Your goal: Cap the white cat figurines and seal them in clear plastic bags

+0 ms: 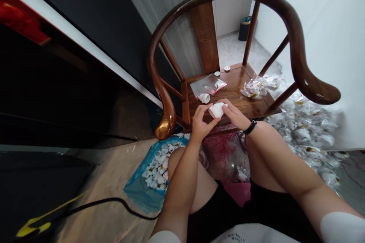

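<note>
A small white object (217, 110) is held between both hands over the front edge of a wooden chair seat (235, 83). My left hand (201, 122) grips its left side with fingers and thumb. My right hand (234, 114) holds its right side. Just behind the fingers, a white ribbed piece with a round opening (204, 98) lies on the seat. Beside it is a clear plastic bag with a pink edge (209, 84). Two small white round pieces (217, 73) sit at the back of the seat.
Bagged white items (254, 87) lie on the seat's right side, and a large pile of them (309, 121) is on the floor. A blue bag (142, 188) of white pieces stands left of my legs. The curved chair arms (295, 34) surround the seat.
</note>
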The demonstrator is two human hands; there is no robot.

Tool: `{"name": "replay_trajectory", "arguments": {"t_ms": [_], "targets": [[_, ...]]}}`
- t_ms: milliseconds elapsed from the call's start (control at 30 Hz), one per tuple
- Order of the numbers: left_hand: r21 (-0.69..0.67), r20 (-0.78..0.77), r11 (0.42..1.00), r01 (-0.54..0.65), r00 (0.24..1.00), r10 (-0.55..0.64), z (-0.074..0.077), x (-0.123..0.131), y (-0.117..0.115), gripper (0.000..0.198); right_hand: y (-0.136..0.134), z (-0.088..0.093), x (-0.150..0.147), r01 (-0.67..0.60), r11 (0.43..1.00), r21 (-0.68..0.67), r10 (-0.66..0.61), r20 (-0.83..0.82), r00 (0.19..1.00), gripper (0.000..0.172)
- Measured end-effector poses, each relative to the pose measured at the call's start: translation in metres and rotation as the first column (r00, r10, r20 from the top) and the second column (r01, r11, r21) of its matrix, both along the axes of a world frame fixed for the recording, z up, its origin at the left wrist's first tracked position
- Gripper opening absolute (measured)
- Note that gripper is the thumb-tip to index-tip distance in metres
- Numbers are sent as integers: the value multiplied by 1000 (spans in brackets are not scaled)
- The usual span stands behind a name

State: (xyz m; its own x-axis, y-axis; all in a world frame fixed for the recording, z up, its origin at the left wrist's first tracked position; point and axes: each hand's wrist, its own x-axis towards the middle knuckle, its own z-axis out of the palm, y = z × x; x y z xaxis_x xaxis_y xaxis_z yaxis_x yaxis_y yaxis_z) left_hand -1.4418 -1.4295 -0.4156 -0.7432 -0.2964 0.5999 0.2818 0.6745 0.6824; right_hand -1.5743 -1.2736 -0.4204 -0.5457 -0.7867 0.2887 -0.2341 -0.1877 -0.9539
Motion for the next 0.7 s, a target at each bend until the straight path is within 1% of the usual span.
{"name": "replay_trajectory", "arguments": {"t_ms": [100,167,233,300,333,367,400,433,467,500,533,600,667,700], "targets": [[-44,-46,999,-29,999,27,-2,1,2,60,1,5,9,38,996,-77,-39,-5,999,57],[-54,-38,998,-16,999,14,-3,-1,0,59,-1,6,11,49,994,-95,-50,-9,999,55],[-87,-29,996,-6,1000,4,-3,-2,-4,60,-6,6,8,61,996,-71,-64,-40,997,50],[-159,-55,986,-52,998,43,-1,-2,-7,73,-16,7,0,122,992,-22,-124,-160,979,45],[-198,-76,976,-95,994,82,0,-1,-7,80,-21,7,-5,160,987,10,-152,-266,952,43],[-233,-95,962,-143,988,123,1,0,-7,84,-28,9,-10,187,981,46,-154,-393,906,41],[-268,-108,946,-180,982,157,1,2,-5,82,-34,12,-13,190,978,85,-118,-525,843,38],[-306,-112,931,-199,979,173,2,4,-2,75,-40,15,-15,170,978,124,-53,-634,771,36],[-351,-109,915,-197,980,169,3,6,1,65,-45,18,-16,132,980,150,13,-706,708,33],[-404,-101,898,-174,984,146,3,9,5,56,-49,21,-15,84,987,139,46,-736,675,32],[-459,-86,878,-137,990,109,3,10,10,50,-53,23,-12,42,995,90,38,-736,676,31],[-553,-30,832,-34,999,21,4,11,18,45,-59,25,-2,-2,999,-51,-33,-679,733,34],[-601,46,796,65,998,-47,4,10,24,46,-64,23,11,-3,985,-173,-101,-590,801,38],[-608,80,788,101,995,-66,4,9,26,45,-66,20,19,5,970,-241,-135,-523,841,40]]}}
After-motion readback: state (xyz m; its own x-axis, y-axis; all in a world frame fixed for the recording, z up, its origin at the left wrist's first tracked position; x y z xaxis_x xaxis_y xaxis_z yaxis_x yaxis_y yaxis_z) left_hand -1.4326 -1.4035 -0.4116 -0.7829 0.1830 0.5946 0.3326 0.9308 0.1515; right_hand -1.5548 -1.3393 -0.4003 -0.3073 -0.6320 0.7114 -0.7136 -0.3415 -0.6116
